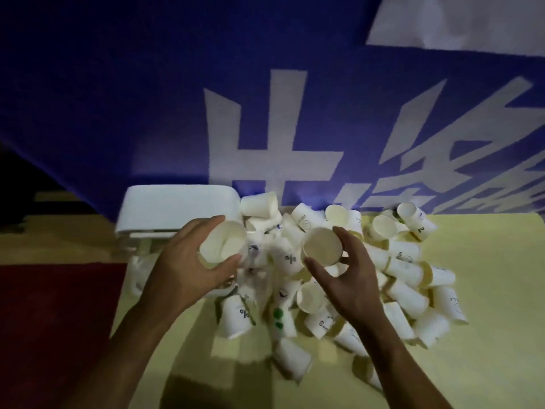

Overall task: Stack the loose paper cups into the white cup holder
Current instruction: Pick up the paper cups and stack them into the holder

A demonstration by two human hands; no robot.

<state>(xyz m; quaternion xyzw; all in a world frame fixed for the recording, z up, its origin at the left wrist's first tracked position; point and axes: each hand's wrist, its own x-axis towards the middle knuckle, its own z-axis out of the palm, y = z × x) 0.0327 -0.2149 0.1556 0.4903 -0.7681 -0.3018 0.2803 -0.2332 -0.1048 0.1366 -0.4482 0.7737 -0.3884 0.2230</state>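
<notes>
My table (pixel 472 349) has a pale yellow top. On it lies a big heap of loose paper cups (pixel 354 276), most tipped on their sides, some with printed marks. Just left of the heap, touching its edge, stands the white cup holder (pixel 177 206). Behind the heap, the table meets a blue banner (pixel 118 98).

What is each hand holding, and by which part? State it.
Left hand: a paper cup, gripped around its side wall. Right hand: another cup, gripped at the rim.
</notes>
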